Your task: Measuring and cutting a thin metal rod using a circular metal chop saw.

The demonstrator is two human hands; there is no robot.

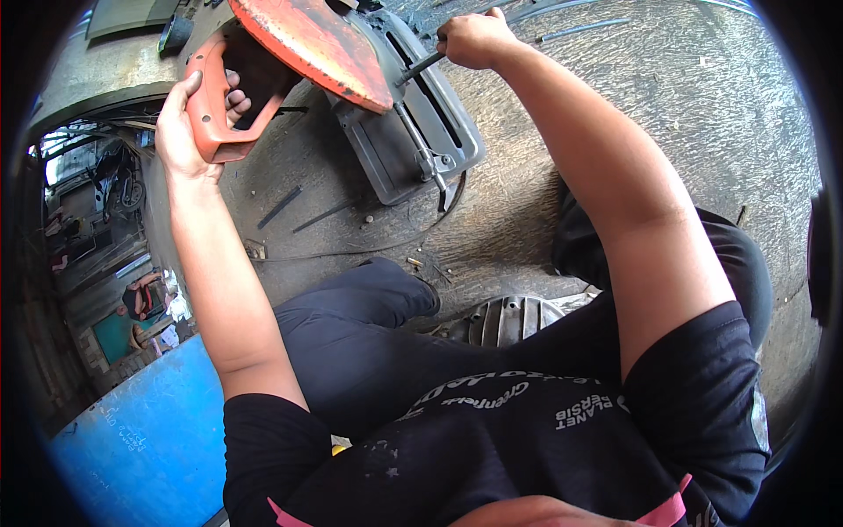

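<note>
My left hand [180, 136] is wrapped around the orange D-shaped handle [207, 101] of a cut-off saw, with its fingertips showing through the handle's opening. The saw's worn orange blade guard [320, 48] is raised at a slant over its grey metal base [373, 154]. Past the far right side of the base, my right hand [477, 39] is closed around a dark metal bar [423, 67]. The bar's other end reaches in beside the guard. A clamp screw [423, 158] lies along the base toward me. The guard hides the blade.
Two dark metal strips, one wider [279, 206] and one thin [325, 216], lie left of the base. A cable [342, 254] curves across the floor. Near my legs sits a ribbed metal part [505, 321]. A blue panel [145, 439] stands lower left; beyond it is another person [140, 297].
</note>
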